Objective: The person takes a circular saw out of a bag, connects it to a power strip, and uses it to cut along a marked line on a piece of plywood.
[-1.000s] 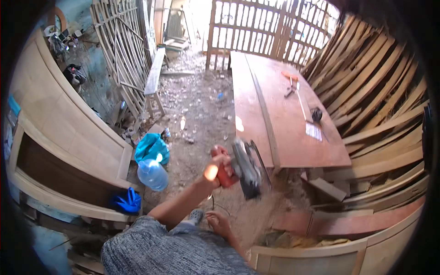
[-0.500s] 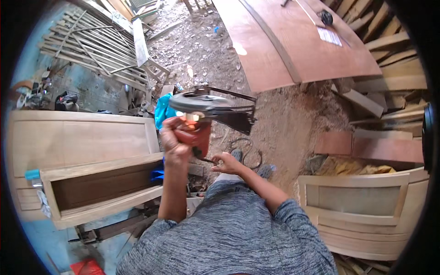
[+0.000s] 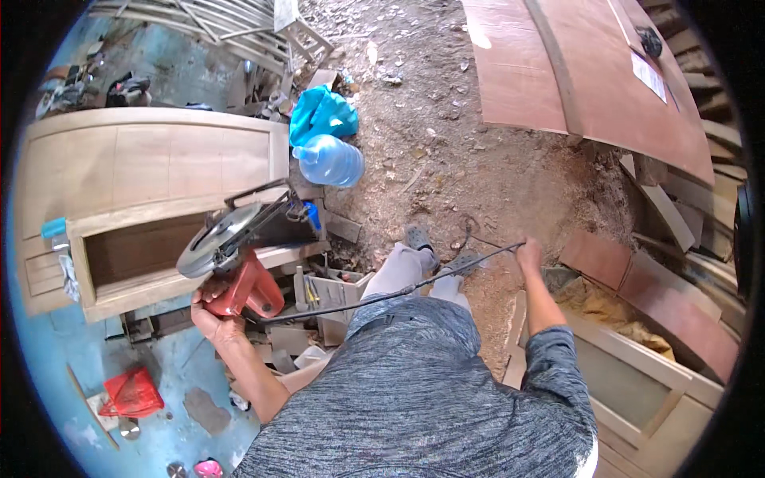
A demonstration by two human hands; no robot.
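Observation:
Low at the left, my left hand [image 3: 219, 319] grips a red power saw [image 3: 251, 283] with a round metal disc and black guard, held tilted in front of an open wooden box frame [image 3: 103, 301]. A black cord [image 3: 410, 287] runs from the saw across my body to my right hand [image 3: 528, 253], which is closed around it out at the right, with a loose length drooping toward the ground. My legs and sandaled feet [image 3: 418, 239] are below, on dirt ground littered with scraps.
A cyan bag [image 3: 319, 111] and plastic water jug [image 3: 327, 163] lie ahead, beside a wooden panel [image 3: 151, 143]. A large plywood sheet [image 3: 518, 72] is at upper right. Wood offcuts and a framed panel [image 3: 653, 374] crowd the right; a red bag [image 3: 131, 390] is at lower left.
The view has tipped downward. My left hand has swung the saw leftward and lower. My right hand has moved out to the right, stretching the cord across my body.

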